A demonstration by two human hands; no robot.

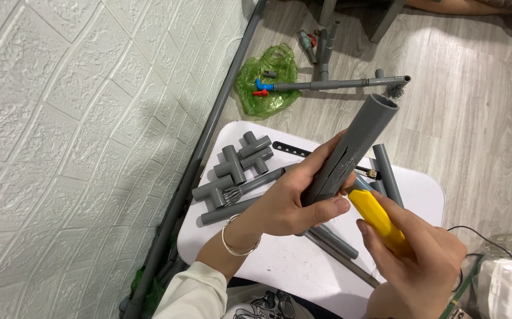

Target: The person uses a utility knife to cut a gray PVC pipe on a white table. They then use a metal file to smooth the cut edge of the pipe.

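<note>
My left hand [294, 201] grips a short wide grey plastic pipe [356, 142], held tilted with its open end up and to the right. A lengthwise slit runs down the pipe's side. My right hand [418, 260] holds a yellow-handled tool [377, 218], its front end pressed against the pipe just below my left thumb. Both hands hover over a small white table [279, 260].
On the table lie several grey tee fittings [241, 162], thin grey pipes [386, 171], a wire brush [232, 192] and a black perforated strip [291, 150]. On the wooden floor beyond sit a green plastic bag [267, 82] and an assembled pipe run [338, 84]. A white brick-pattern wall [72, 136] is at left.
</note>
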